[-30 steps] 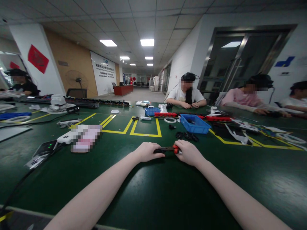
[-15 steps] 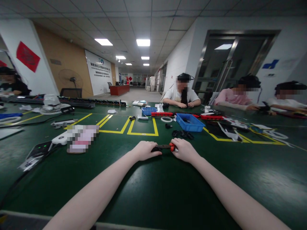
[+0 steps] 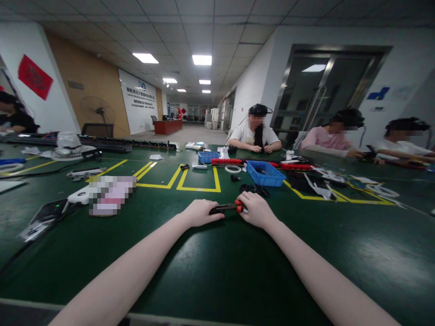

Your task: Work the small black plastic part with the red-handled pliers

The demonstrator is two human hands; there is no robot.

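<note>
Long-nosed pliers point(image 3: 228, 207) with red handles lie sideways in my right hand point(image 3: 256, 211), whose fingers are wrapped round the grips. Their dark jaws point left and meet a small black piece point(image 3: 215, 209) pinched in my left hand point(image 3: 199, 213). Most of that piece is hidden by my fingers and its kind cannot be made out. Both hands are just above the green table point(image 3: 217, 262), close together. Beyond my right hand lies a tangle of black cables point(image 3: 254, 190).
A blue bin point(image 3: 265, 174) stands past my right hand, with a smaller blue bin point(image 3: 209, 157) farther back. Red strips point(image 3: 226, 161), a white ring point(image 3: 233, 169) and a small black part point(image 3: 234, 178) lie nearby. A phone-like item point(image 3: 113, 194) is at left. Several people sit across the table.
The whole view has shifted slightly. The red handles of the pliers now look more spread apart than before, while both hands keep their holds.
</note>
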